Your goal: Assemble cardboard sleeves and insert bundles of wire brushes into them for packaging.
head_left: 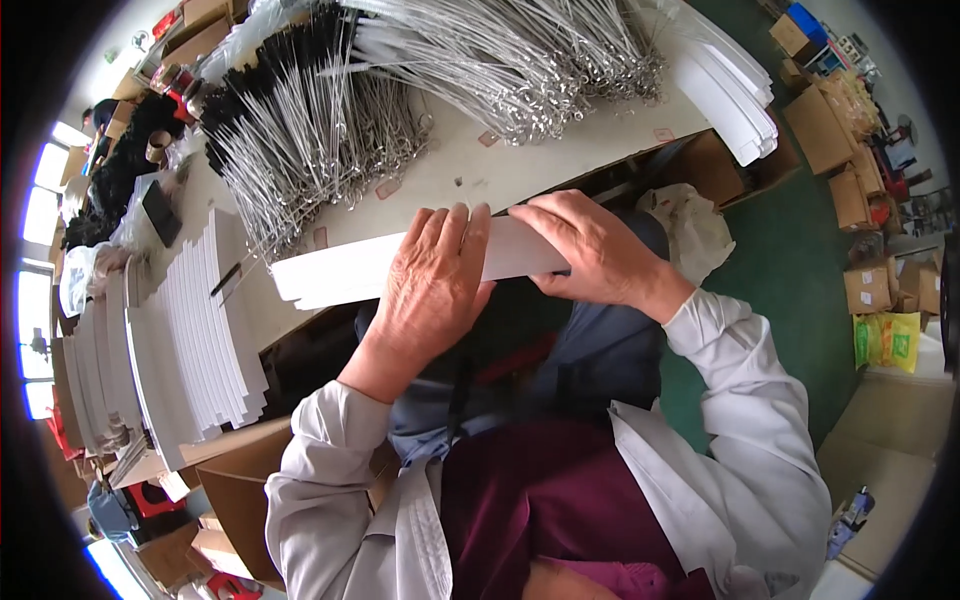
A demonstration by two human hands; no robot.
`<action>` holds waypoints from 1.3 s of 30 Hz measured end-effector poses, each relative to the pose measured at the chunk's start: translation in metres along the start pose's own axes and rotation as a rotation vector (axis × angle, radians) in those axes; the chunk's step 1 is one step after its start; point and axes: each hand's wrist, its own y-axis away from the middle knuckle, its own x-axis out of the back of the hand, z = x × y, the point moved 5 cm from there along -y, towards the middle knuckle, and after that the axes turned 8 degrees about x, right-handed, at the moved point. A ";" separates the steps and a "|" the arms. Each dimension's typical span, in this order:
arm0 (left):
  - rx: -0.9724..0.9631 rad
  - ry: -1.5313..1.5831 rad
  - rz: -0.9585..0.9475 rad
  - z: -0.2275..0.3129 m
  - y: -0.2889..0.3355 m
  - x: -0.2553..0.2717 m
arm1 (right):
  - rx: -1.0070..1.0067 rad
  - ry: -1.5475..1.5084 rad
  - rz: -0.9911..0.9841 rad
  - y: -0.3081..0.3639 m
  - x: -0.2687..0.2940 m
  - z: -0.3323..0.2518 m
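Both of my hands hold a long white strip of paper or thin card [335, 270] lengthwise over my lap, close to the table's near edge. It looks folded or layered, with slightly offset edges at its left end. My left hand [430, 275] lies across its middle, fingers over the top and thumb underneath. Gripping the right end, my right hand [598, 248] has its fingers along the upper edge and thumb below. Just beyond are piles of thin wire brushes with looped ends: one with black bristles [310, 150], another with pale ones [520, 70].
White strips [205, 330] are laid out in overlapping rows on the table [455, 185] at left. More white strips [725, 90] stack at the far right corner. A dark phone-like slab [161, 213] lies at left. An open cardboard box [245, 480] and a plastic bag [688, 232] are nearby.
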 end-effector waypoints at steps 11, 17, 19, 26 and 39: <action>0.229 -0.102 -0.059 -0.038 0.028 -0.022 | -0.188 0.165 0.151 -0.007 -0.014 -0.011; 0.222 -0.138 0.015 -0.042 0.039 -0.029 | -0.452 -0.226 0.298 -0.005 -0.061 -0.018; 0.247 -0.121 -0.026 -0.047 0.042 -0.035 | -0.450 -0.281 0.367 0.001 -0.078 -0.011; 0.164 -0.149 -0.021 -0.045 0.048 -0.044 | -0.721 -0.727 0.274 0.002 -0.082 0.001; 0.206 -0.100 0.000 -0.065 0.054 -0.034 | -0.898 -1.258 0.021 -0.024 -0.069 0.010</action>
